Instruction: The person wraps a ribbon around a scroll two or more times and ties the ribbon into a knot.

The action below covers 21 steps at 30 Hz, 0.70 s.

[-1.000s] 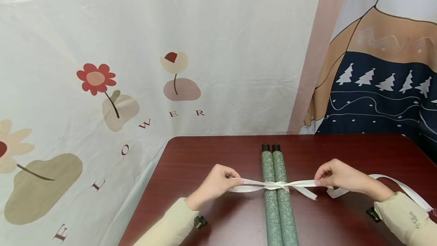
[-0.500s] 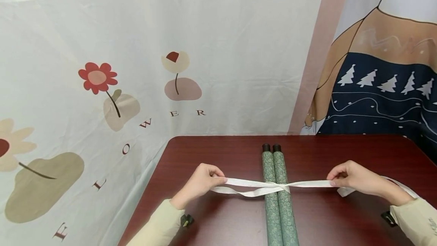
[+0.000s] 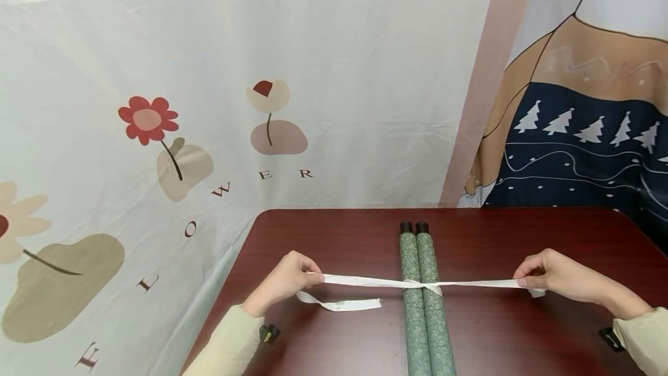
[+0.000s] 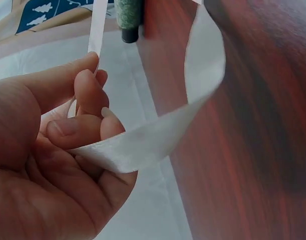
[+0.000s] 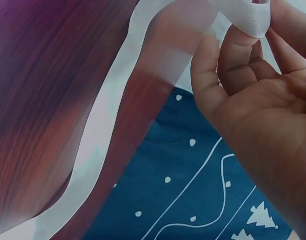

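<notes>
Pale printed curtain hangs behind a dark red desk, with a navy patch of trees at the right. From the head view, two green rolls lie side by side on the desk, their black caps at the far ends. White ribbon is wrapped around both rolls and crosses on top of them. Left hand and right hand are now farther apart than a second ago, and the ribbon runs as one nearly straight strand to each. Its loose end, which lay to the right of the rolls, now hangs left of them, apart from the crossing. That suggests the end has slipped out through the crossing, leaving a simple pulled-out tie without a loop.

In the left wrist view, the left grip pinches the ribbon between thumb and fingers; one strand leads up toward a roll's capped end, while another curls away in a slack twist.

In the right wrist view, the right grip pinches the ribbon near the top edge, and a long tail trails off beside it; whether that tail touches the desk throughout, I cannot tell.
</notes>
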Each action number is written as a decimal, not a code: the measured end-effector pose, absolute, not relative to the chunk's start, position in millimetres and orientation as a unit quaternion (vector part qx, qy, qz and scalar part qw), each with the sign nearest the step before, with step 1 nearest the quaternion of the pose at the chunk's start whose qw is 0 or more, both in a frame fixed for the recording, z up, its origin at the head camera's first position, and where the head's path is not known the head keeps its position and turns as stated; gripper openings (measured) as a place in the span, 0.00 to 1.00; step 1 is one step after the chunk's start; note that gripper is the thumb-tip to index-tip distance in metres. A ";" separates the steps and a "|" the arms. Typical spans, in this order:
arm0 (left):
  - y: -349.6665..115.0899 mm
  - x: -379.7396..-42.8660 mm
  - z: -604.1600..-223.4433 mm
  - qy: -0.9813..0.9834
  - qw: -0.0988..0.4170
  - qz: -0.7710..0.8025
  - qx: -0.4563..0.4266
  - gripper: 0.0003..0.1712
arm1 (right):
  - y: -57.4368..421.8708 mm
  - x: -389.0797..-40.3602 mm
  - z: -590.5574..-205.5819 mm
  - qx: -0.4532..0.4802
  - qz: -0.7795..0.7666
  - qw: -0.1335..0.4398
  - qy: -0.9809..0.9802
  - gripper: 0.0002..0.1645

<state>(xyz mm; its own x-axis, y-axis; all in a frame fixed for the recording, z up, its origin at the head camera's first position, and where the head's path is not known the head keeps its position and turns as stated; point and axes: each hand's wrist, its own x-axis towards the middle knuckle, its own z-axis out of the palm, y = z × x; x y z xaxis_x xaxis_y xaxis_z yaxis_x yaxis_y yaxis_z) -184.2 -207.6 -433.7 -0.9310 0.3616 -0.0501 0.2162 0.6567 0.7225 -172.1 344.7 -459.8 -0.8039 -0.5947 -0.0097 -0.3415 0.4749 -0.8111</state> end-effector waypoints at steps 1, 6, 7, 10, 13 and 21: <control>-209.1 -184.1 -434.8 0.906 0.096 0.381 0.159 0.06 | 345.9 -171.9 -460.4 -0.276 -0.430 0.147 0.847 0.05; -215.0 -183.8 -439.9 0.907 0.098 0.375 0.164 0.07 | 352.3 -170.7 -463.4 -0.266 -0.441 0.164 0.841 0.05; -216.0 -184.0 -440.7 0.908 0.096 0.373 0.166 0.07 | 353.6 -170.4 -463.7 -0.263 -0.444 0.169 0.840 0.06; -218.4 -185.4 -443.4 0.911 0.092 0.365 0.168 0.06 | 357.8 -169.6 -463.3 -0.247 -0.455 0.182 0.836 0.08; -221.7 -187.2 -446.1 0.915 0.089 0.360 0.161 0.06 | 361.9 -168.8 -462.2 -0.237 -0.458 0.190 0.835 0.08; -236.6 -191.9 -451.0 0.922 0.080 0.350 0.144 0.06 | 372.8 -165.8 -458.5 -0.238 -0.416 0.156 0.864 0.06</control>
